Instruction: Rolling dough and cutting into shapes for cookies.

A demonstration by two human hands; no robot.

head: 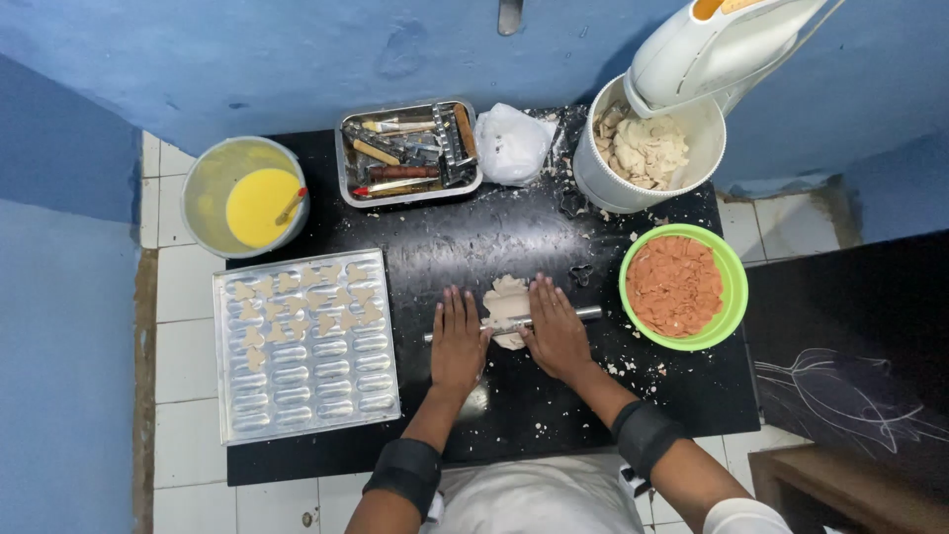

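A thin metal rolling pin (pixel 588 313) lies across a flat piece of pale dough (pixel 506 297) on the black table (pixel 465 247). My left hand (pixel 458 339) presses flat on the pin's left part, fingers together. My right hand (pixel 556 327) presses flat on its right part, just right of the dough. Both palms lie open on the pin. Only the pin's two ends and a short stretch over the dough show.
A moulded metal tray (pixel 336 386) with several cut dough shapes lies at left. Behind are a bucket of yellow liquid (pixel 259 205), a tin of tools (pixel 407 151), a white bag (pixel 511 143), a mixer bowl of dough (pixel 643 148). A green bowl of orange pieces (pixel 678 285) sits right. A small cutter (pixel 582 273) lies nearby.
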